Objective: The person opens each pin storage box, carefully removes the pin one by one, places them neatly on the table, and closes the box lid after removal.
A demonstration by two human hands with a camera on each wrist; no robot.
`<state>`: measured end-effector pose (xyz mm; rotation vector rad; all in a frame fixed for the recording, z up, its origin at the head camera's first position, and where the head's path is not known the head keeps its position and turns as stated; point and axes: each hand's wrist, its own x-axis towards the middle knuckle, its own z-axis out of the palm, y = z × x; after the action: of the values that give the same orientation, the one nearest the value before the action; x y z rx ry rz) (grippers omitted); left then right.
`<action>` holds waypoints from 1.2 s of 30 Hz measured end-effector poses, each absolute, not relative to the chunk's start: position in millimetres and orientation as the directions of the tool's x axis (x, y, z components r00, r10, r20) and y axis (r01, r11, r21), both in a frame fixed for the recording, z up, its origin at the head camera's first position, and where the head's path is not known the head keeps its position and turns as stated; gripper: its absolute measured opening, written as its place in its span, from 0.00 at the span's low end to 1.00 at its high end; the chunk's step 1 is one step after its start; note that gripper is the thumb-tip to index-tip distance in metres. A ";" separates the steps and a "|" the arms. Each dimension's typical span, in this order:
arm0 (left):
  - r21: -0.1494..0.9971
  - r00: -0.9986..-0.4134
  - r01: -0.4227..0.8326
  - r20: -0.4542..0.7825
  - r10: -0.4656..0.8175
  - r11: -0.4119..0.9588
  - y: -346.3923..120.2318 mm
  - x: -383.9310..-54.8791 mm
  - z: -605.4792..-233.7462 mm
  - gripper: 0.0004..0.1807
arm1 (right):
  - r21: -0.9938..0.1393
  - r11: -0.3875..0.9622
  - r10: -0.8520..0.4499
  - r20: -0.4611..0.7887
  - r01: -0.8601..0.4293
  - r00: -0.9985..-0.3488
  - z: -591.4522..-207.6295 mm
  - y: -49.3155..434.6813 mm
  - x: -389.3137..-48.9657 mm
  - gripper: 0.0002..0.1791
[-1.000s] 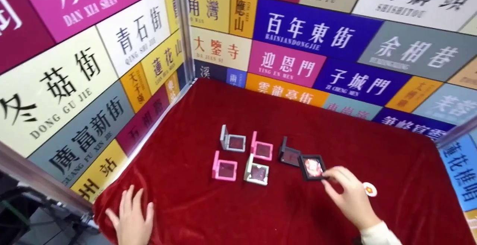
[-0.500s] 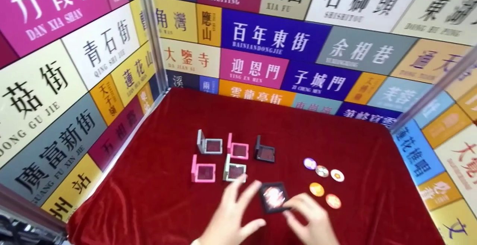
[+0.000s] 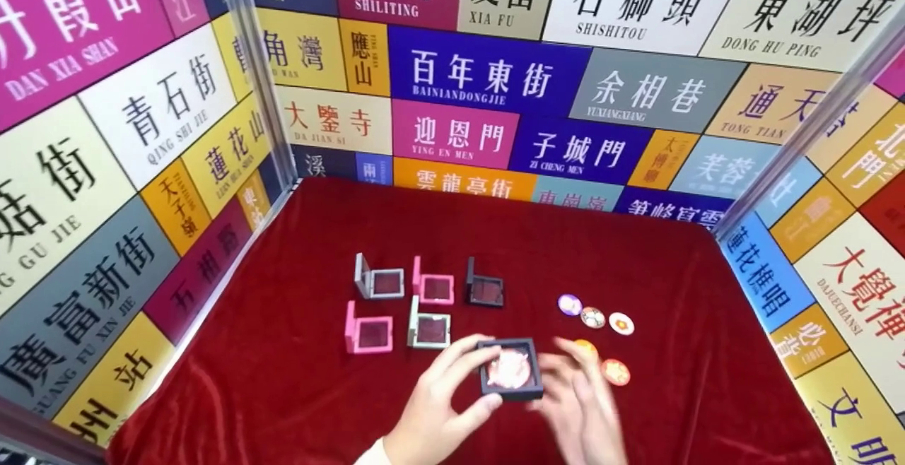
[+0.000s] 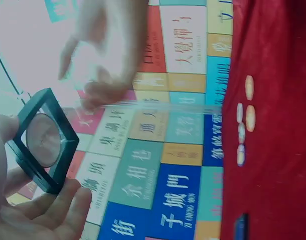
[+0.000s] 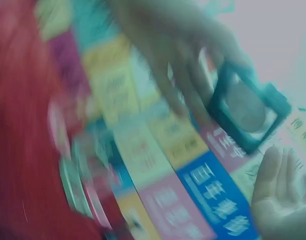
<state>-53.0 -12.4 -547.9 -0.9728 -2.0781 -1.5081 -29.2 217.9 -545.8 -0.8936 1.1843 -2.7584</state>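
In the head view my left hand (image 3: 438, 401) grips a square black display frame (image 3: 536, 374) by its left side, thumb below and fingers above. A round pale pink-and-white badge (image 3: 509, 370) shows in the frame's window. The left wrist view shows the same frame (image 4: 64, 167) held upright at a tilt between thumb and fingers. My right hand (image 3: 583, 398) is blurred just right of the frame. Its fingers look loosely extended, and the left wrist view shows this hand (image 4: 110, 50) apart from the frame.
Behind my hands stand several opened display frames: grey (image 3: 387, 283), pink (image 3: 437, 288), black (image 3: 485, 290), another pink (image 3: 371, 334) and pale green (image 3: 430, 329). Several round badges, including a white one (image 3: 622, 324) and a red one (image 3: 616, 372), lie right on the red cloth (image 3: 283, 380). Sign-covered panels (image 3: 488, 69) surround it.
My right hand carried the black frame from beside the opened black one towards the front. My left hand came in from the left and took it; the right hand has let go.
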 end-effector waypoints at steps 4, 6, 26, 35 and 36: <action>0.627 -0.655 0.751 0.664 0.361 0.209 -5.1 -63.1 -541.3 0.33 | -0.581 -0.795 -0.441 0.357 0.174 -0.823 -550.9 201.6 -38.7 0.32; 0.620 -0.653 0.751 0.649 0.391 0.224 -1.2 -67.1 -540.9 0.39 | -0.542 -0.812 -0.450 0.350 0.214 -0.821 -556.0 193.7 -40.6 0.31; 0.068 -0.546 0.769 0.585 0.599 0.635 7.6 -79.8 -551.4 0.46 | -0.541 -0.817 -0.295 0.093 0.200 -0.951 -574.1 146.5 -31.7 0.29; 0.291 -0.605 0.775 0.598 0.526 0.562 -4.6 -81.3 -553.9 0.41 | -0.595 -0.771 -0.389 0.156 0.229 -0.908 -578.5 157.9 -37.2 0.20; 0.312 -0.615 0.771 0.587 0.526 0.555 -6.3 -81.1 -553.1 0.41 | -0.596 -0.767 -0.415 0.176 0.239 -0.893 -579.2 160.6 -39.2 0.20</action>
<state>-81.1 -6.3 -553.1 -1.0507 -2.3627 -0.7750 -39.2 160.6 -579.2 -0.4259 0.8280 -2.6272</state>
